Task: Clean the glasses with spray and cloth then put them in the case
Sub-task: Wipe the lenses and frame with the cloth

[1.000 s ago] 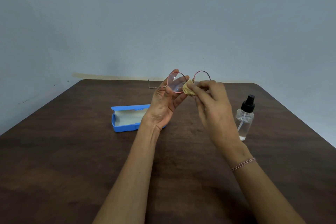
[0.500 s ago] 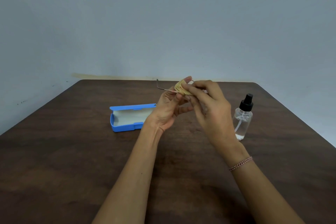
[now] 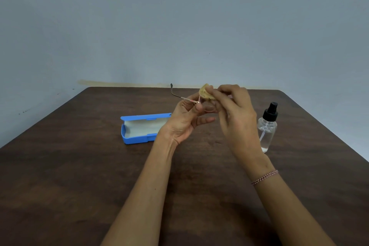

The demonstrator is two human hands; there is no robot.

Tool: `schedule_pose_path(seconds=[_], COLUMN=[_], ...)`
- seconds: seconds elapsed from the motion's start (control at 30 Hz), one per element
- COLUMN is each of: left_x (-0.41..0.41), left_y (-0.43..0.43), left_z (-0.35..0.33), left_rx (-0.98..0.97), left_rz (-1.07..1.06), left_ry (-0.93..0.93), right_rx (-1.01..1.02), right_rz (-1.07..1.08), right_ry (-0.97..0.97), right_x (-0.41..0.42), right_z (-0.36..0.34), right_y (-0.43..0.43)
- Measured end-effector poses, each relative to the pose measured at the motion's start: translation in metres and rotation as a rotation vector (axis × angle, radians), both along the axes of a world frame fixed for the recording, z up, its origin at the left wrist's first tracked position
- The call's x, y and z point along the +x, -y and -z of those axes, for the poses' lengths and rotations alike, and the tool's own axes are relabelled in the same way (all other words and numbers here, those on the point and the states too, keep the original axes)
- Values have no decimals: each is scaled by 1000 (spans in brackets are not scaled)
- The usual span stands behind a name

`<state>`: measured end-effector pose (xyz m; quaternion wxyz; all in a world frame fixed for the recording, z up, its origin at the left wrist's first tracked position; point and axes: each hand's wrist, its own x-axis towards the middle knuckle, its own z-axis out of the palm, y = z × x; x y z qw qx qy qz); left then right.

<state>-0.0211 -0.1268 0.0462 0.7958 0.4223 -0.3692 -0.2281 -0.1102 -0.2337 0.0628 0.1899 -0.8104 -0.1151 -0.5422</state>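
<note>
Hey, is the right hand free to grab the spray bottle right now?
Probably not yet. The right hand is pinching the yellow cloth against the glasses held by the left hand. The spray bottle stands upright just beside it, unobstructed, so dropping the cloth would clear the way.

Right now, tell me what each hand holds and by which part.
The left hand holds the glasses at the temple hinge beside the lens. The right hand pinches the folded cloth against the lens.
</note>
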Motion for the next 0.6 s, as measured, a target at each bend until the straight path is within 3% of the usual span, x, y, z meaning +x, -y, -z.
schedule_pose_path(seconds=[0.1,0.3,0.47,0.6], left_x=[-3,-2,-5,-4], left_y=[-1,-6,-6,-5], left_z=[-3,-7,-10,-9], left_rx=[-12,-87,-81,-126], left_rz=[-38,-120,-161,-140], left_ry=[32,-24,-68,-52], right_rx=[48,-52,37,-20], right_rz=[67,-30,111,51], right_ry=[-23,-21,-22,-22], right_x=[2,1,4,4], right_z=[2,3,4,5], right_y=[5,-10,4,-5])
